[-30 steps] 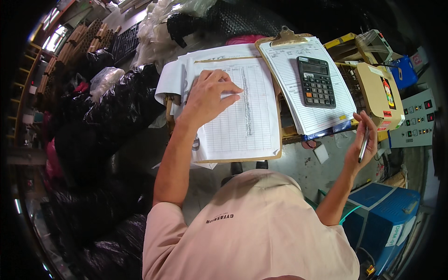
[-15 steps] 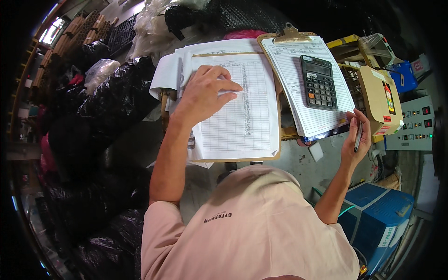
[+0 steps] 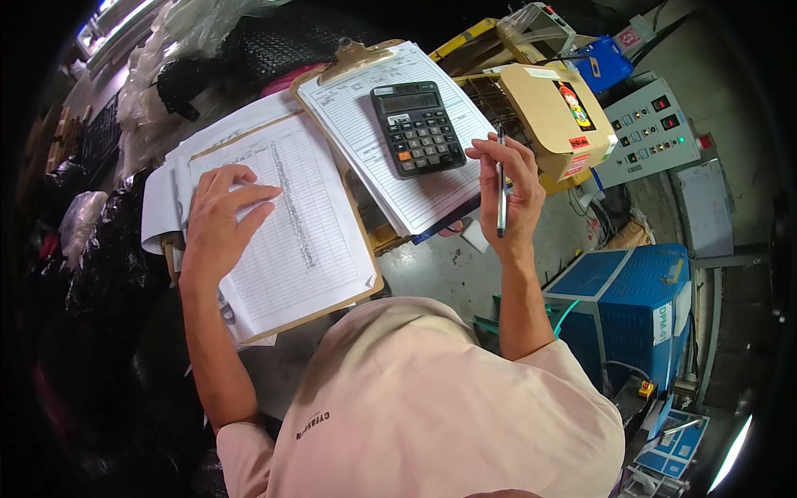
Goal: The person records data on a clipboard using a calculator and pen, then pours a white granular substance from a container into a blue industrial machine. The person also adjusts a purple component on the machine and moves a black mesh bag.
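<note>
My left hand (image 3: 222,217) rests on a ruled sheet (image 3: 290,274) filled with a column of handwriting, its index finger and thumb stretched out beside that column. The sheet lies on a brown board, with more papers under it. My right hand (image 3: 516,189) is closed around a pen (image 3: 501,187), which stands nearly upright between the fingers. Its fingertips are near the right edge of a clipboard's (image 3: 353,58) stack of lined forms (image 3: 448,195). On those forms lies a black calculator (image 3: 419,129) with one orange key.
A brown cardboard box (image 3: 540,108) stands right of the clipboard, with a grey control panel (image 3: 652,137) beyond. A blue machine (image 3: 623,290) sits at the lower right. Black plastic sheeting (image 3: 116,257) and clear plastic (image 3: 170,91) heap up on the left.
The view has swung to the right, shifting the papers leftward and tilting them. My right hand has turned, and the pen now points more upright. My left hand stays on the sheet.
</note>
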The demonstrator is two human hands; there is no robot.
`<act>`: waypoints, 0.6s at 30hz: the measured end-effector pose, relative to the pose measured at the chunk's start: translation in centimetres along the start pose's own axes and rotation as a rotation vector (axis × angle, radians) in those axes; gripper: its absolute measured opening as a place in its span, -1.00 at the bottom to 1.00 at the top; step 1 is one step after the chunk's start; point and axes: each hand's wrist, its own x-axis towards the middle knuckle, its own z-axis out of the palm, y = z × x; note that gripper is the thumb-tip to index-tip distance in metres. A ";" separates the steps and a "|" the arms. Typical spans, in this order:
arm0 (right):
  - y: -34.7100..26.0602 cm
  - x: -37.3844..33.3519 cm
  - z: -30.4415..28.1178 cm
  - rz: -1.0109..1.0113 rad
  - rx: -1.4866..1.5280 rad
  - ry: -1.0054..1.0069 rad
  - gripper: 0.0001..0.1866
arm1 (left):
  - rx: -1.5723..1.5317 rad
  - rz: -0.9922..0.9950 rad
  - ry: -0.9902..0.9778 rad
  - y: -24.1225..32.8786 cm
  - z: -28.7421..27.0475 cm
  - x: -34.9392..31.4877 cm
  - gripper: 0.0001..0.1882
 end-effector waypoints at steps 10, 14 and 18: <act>-0.1 2.7 1.4 -0.140 -0.068 -0.078 -0.61 | -0.024 -0.027 -0.013 0.0 0.1 0.0 -0.76; 1.3 3.2 3.3 -0.183 -0.117 -0.150 -0.62 | -0.024 -0.014 -0.011 0.2 0.0 0.1 -0.77; 0.2 3.2 2.6 -0.145 -0.086 -0.136 -0.61 | -0.005 0.001 0.000 -0.1 0.2 0.1 -0.76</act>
